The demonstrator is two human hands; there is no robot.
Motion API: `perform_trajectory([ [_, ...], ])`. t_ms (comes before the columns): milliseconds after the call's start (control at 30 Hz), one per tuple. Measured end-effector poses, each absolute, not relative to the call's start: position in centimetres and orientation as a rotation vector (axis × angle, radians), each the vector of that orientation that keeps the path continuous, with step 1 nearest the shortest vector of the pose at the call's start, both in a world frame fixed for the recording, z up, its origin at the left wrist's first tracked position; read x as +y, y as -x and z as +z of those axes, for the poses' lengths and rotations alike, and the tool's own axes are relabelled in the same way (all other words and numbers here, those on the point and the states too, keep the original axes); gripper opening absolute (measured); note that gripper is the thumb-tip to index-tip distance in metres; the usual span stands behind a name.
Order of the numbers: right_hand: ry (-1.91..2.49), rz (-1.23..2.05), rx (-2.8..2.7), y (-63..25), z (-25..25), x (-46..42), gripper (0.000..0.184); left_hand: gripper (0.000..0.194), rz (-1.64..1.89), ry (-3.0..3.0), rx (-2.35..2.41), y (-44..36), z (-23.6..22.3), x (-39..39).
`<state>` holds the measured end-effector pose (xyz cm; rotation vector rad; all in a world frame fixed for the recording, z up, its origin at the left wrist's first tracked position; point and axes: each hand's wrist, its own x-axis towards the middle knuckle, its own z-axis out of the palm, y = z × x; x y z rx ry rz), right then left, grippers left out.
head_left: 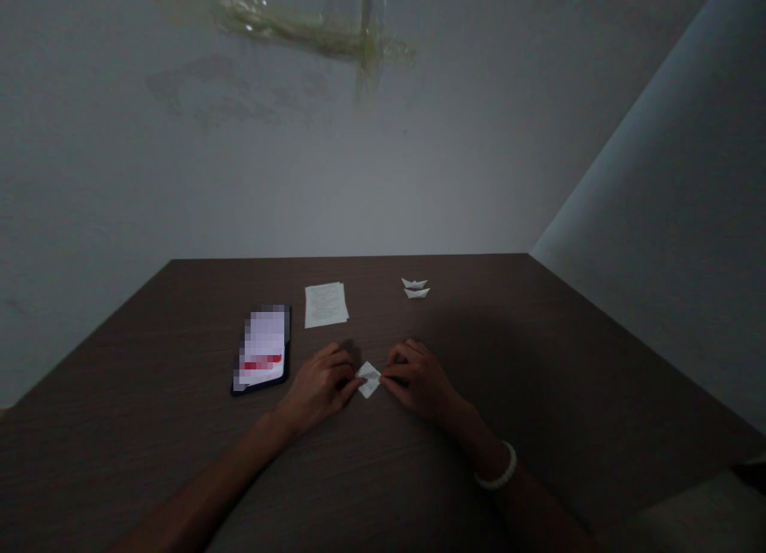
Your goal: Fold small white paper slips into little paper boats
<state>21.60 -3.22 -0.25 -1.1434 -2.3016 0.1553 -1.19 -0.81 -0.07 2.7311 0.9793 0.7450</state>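
Note:
A small folded piece of white paper [369,380], diamond-shaped from above, is held between my two hands just over the dark table. My left hand [326,381] pinches its left corner, thumb on top. On the opposite side, my right hand [417,379] grips the right corner between thumb and fingers. Faint print or lines show on the paper. Beyond my right hand, two small white paper boats [416,289] lie one in front of the other. A white beaded bracelet [499,472] circles my right wrist.
A phone [262,349] with a lit, blurred screen lies to the left of my left hand. Behind it to the right is a short stack of printed paper sheets [325,305]. The brown table [197,298] meets a grey wall [359,194] at its far edge.

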Motion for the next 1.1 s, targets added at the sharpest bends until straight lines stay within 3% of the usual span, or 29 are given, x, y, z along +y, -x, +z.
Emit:
perform_trajectory([
  [900,1.317,0.212,-2.158,-20.4,-0.4,-3.4,0.011,0.027,0.754,-2.584,1.085,0.7,0.0,-0.7],
  [1100,1.242,0.205,-2.216,-20.7,-0.4,-3.5,0.006,0.017,0.729,-2.663,1.005,0.9,-0.1,-0.8],
])
